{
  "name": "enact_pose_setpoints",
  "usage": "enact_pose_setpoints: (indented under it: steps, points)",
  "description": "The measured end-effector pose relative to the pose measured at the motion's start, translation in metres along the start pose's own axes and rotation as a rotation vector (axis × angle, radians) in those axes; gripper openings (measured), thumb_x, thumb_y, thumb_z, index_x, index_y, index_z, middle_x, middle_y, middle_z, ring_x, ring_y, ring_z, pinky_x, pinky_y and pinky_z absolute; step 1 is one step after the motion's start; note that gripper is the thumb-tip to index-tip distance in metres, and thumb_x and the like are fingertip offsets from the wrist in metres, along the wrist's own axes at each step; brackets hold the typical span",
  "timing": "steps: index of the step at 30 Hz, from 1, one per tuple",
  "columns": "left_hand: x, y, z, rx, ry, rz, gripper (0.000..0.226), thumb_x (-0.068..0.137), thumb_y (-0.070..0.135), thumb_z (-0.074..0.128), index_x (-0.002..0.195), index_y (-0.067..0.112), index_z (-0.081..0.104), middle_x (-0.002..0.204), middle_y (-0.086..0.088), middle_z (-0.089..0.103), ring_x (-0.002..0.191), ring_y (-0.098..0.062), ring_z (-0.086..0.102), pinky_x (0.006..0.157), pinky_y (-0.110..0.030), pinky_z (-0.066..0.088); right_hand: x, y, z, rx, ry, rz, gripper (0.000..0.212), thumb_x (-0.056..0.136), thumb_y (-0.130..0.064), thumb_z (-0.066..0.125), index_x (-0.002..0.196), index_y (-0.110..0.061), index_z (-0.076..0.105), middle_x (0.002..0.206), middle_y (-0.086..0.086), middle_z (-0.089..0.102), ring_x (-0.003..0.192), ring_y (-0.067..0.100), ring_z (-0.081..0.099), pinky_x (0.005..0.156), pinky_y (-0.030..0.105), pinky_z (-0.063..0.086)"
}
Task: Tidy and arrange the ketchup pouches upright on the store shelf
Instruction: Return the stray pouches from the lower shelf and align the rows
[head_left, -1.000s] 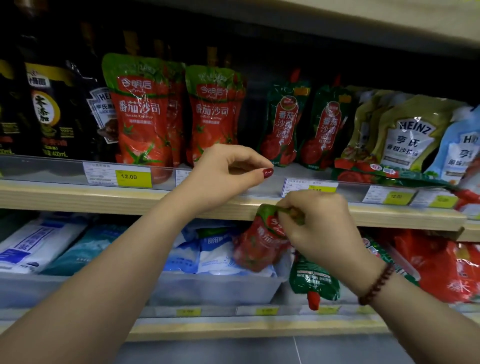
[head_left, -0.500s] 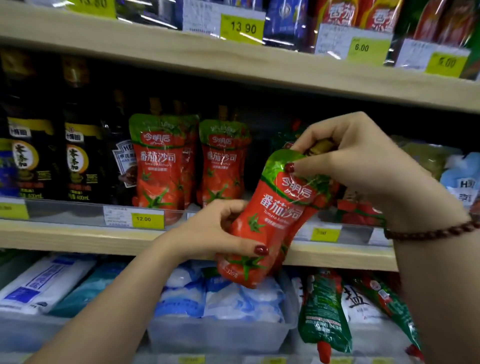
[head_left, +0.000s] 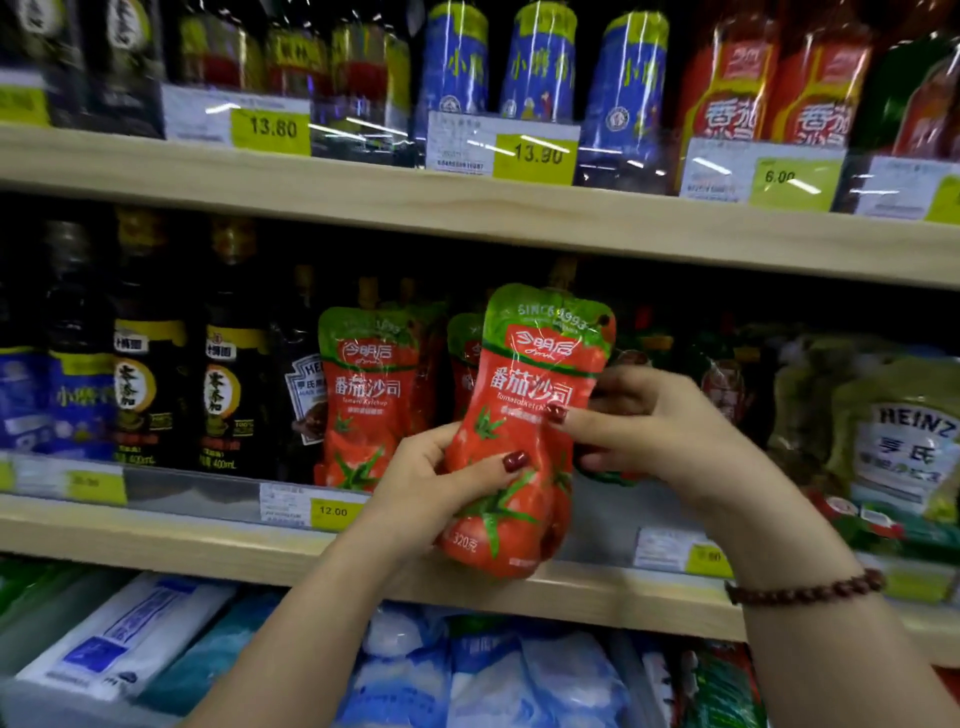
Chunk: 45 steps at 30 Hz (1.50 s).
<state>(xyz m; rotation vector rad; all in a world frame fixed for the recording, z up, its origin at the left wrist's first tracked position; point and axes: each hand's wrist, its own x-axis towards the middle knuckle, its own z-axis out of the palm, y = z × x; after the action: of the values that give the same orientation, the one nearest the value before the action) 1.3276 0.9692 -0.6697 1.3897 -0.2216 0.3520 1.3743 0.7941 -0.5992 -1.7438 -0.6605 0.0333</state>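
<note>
A red ketchup pouch (head_left: 524, 405) with a green top hangs nearly upright in front of the middle shelf (head_left: 208, 540). My left hand (head_left: 431, 493) grips its lower left side, thumb across the front. My right hand (head_left: 670, 431) holds its right edge at mid height. Behind it stand two rows of matching pouches: one at the left (head_left: 363, 395), the other (head_left: 462, 364) mostly hidden by the held pouch.
Dark sauce bottles (head_left: 145, 374) stand left of the pouches. Green pouches and Heinz pouches (head_left: 893, 436) crowd the right of the shelf. The upper shelf (head_left: 467, 208) carries bottles and price tags. White and blue bags (head_left: 135, 634) lie on the lower shelf.
The pouch has risen from below the shelf edge and turned from tilted to nearly upright. My right hand slid from its top to its right side. The view has moved upward.
</note>
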Motion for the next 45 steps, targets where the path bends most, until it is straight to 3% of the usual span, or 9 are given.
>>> enact_pose_setpoints:
  steps: [4,12,15,20,25,28,32,39,45]
  points:
    - [0.002,0.0,0.002,0.005,-0.007,-0.017,0.039,0.054,0.039,0.081,0.09,0.027,0.073,0.092,-0.005,0.075,0.085,-0.023,0.072,0.065,-0.03,0.056,0.006,0.009,0.009,0.142,-0.037,0.028,0.026,0.071,-0.018,0.075,0.096,-0.013,0.07,0.091,0.006,0.075,0.081,0.018,0.072,0.058,0.025,0.056]
    - [0.007,0.011,-0.001,0.157,-0.055,0.042,0.032,0.064,0.04,0.076,0.093,0.031,0.071,0.095,0.004,0.075,0.087,-0.015,0.071,0.065,-0.024,0.056,0.011,0.011,0.019,0.289,0.05,-0.072,0.017,0.071,-0.008,0.074,0.086,-0.012,0.07,0.076,-0.001,0.075,0.068,0.011,0.071,0.045,0.018,0.049]
    - [0.007,0.017,-0.01,0.307,0.005,0.118,0.032,0.062,0.045,0.073,0.091,0.031,0.072,0.093,0.004,0.074,0.088,-0.013,0.07,0.068,-0.025,0.057,0.014,0.011,0.022,0.319,0.13,-0.107,0.017,0.071,-0.006,0.074,0.087,-0.012,0.069,0.074,-0.003,0.075,0.067,0.012,0.071,0.045,0.019,0.05]
    - [-0.002,0.016,-0.047,0.623,0.179,0.069,0.025,0.073,0.018,0.076,0.097,0.018,0.07,0.089,-0.003,0.071,0.083,-0.014,0.067,0.071,-0.022,0.057,0.026,0.016,0.035,0.417,0.332,-0.171,0.017,0.072,-0.006,0.075,0.082,-0.018,0.068,0.072,-0.008,0.075,0.068,0.006,0.07,0.049,0.016,0.051]
    - [-0.013,0.012,-0.065,0.809,0.172,0.028,0.026,0.067,0.013,0.08,0.087,0.025,0.069,0.077,0.001,0.069,0.071,-0.007,0.065,0.065,-0.014,0.053,0.037,0.031,0.059,0.19,0.544,-0.206,0.013,0.068,-0.02,0.078,0.072,-0.026,0.067,0.08,-0.006,0.073,0.078,0.013,0.069,0.073,0.039,0.057]
    - [-0.014,0.009,-0.067,0.871,0.18,0.058,0.023,0.066,0.017,0.082,0.08,0.03,0.069,0.07,0.006,0.069,0.067,-0.001,0.064,0.063,-0.012,0.051,0.038,0.034,0.073,0.023,0.592,-0.248,0.012,0.07,-0.027,0.076,0.073,-0.029,0.065,0.075,-0.015,0.069,0.072,0.002,0.066,0.067,0.032,0.057]
    - [-0.013,0.005,-0.068,0.918,0.188,0.099,0.021,0.066,0.019,0.08,0.073,0.034,0.067,0.067,0.01,0.069,0.067,-0.004,0.064,0.066,-0.013,0.051,0.035,0.034,0.082,-0.159,0.674,-0.32,0.013,0.075,-0.031,0.072,0.071,-0.023,0.063,0.067,-0.018,0.062,0.062,-0.001,0.059,0.053,0.019,0.045]
    - [-0.01,-0.002,-0.067,1.004,0.209,0.14,0.017,0.066,0.031,0.08,0.061,0.038,0.066,0.065,0.016,0.067,0.066,0.001,0.061,0.068,-0.028,0.053,0.038,0.035,0.087,-0.227,0.715,-0.341,0.019,0.077,-0.032,0.071,0.071,-0.016,0.063,0.062,-0.013,0.061,0.052,0.002,0.054,0.048,0.019,0.039]
    - [-0.01,-0.004,-0.067,1.037,0.205,0.166,0.013,0.064,0.035,0.079,0.062,0.039,0.067,0.065,0.017,0.066,0.068,0.002,0.059,0.069,-0.034,0.053,0.043,0.049,0.104,-0.369,0.627,-0.327,0.025,0.077,-0.036,0.069,0.065,-0.019,0.057,0.057,-0.015,0.055,0.052,0.001,0.052,0.048,0.019,0.04]
